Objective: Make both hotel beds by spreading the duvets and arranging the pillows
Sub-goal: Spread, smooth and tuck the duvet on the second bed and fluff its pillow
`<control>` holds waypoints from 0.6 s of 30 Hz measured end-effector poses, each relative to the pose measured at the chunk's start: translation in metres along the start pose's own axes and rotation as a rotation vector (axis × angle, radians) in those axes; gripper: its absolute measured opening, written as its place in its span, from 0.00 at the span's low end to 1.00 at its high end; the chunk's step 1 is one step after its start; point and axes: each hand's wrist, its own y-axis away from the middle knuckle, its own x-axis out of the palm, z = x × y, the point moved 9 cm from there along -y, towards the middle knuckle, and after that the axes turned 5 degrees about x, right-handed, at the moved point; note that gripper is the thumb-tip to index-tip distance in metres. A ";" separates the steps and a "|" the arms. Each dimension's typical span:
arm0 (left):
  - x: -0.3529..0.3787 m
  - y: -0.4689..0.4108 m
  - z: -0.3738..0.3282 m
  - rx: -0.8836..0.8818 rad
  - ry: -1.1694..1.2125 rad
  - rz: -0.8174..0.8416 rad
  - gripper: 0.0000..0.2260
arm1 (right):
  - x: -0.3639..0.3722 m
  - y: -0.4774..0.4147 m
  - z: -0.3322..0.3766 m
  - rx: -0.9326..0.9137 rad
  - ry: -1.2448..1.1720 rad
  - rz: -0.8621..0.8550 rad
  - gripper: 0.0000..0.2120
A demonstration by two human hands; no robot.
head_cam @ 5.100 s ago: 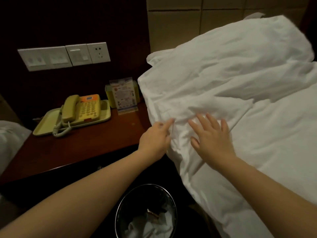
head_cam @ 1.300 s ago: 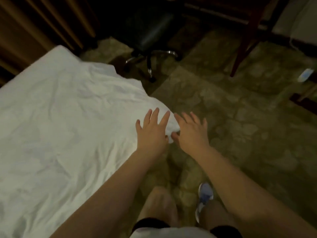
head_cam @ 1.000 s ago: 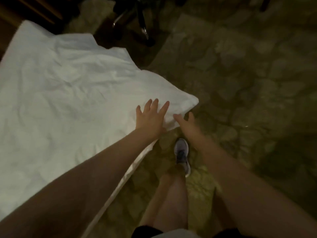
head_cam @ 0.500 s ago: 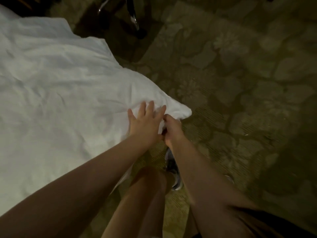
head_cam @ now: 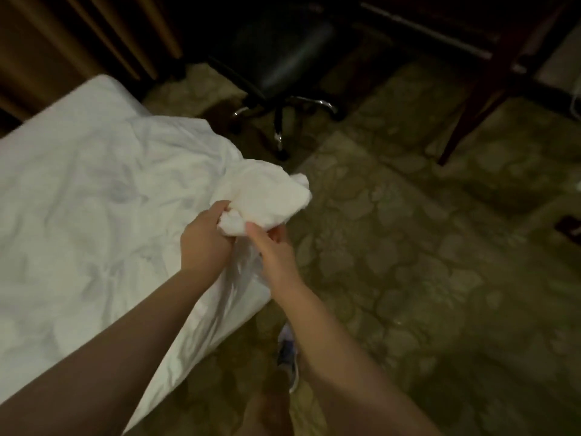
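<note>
- Since half a second ago, the left hand has left its flat, spread rest on the cloth and now curls its fingers round a bunched corner of the white duvet. That corner has come up off the bed into a crumpled wad.
- Right hand pinches the same wad from the other side, thumb on top and fingers underneath, just beside the left hand. Both hands are closed on the fabric.
- The raised corner hangs out past the bed's foot corner, above the carpet.
- The duvet's near edge drapes over the side of the bed and falls toward the floor close to the person's leg and shoe.
- Along the far edge, a strip of smoother white bed surface shows beyond the duvet's rumpled hem.
- A black office chair on a chrome base stands near the foot corner, just beyond the lifted wad.
- To the right of the bed, patterned carpet lies open as far as a dark wooden furniture leg, well apart from the hands.
- Brown curtain folds hang behind the far corner of the bed.
- The room is dim, and the duvet's surface is wrinkled all over.
</note>
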 end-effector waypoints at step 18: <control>-0.210 0.015 0.106 -0.272 0.663 -0.140 0.21 | 0.184 0.025 0.104 -0.121 0.013 -0.069 0.26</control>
